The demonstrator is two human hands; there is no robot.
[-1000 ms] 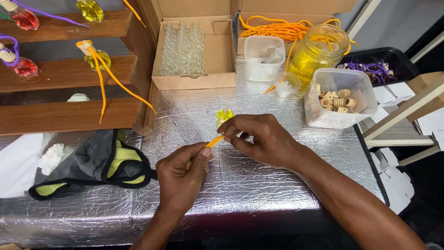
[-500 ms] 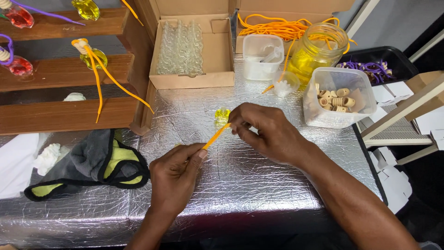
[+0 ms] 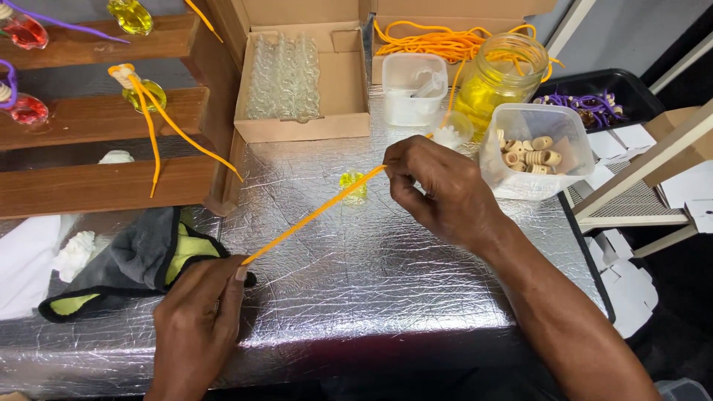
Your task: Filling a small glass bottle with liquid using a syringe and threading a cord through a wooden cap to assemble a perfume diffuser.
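An orange cord [image 3: 316,213] runs taut above the silver foil table [image 3: 371,289]. My left hand [image 3: 197,319] pinches its near end at the lower left. My right hand [image 3: 438,189] pinches the cord farther up, at the middle right. Behind the cord a small bottle of yellow liquid [image 3: 353,186] stands on the foil, between the two hands.
An open cardboard box [image 3: 297,82] with empty small glass bottles stands at the back. Beside it are a white tub [image 3: 412,89], a jar of yellow liquid [image 3: 501,78], a tub of wooden beads [image 3: 535,152] and loose orange cords [image 3: 438,41]. Wooden shelves [image 3: 96,119] and a grey-yellow cloth [image 3: 141,263] are at the left.
My hands have drawn apart: the left pulled toward me and the right moved up, so a longer stretch of orange cord shows between them.
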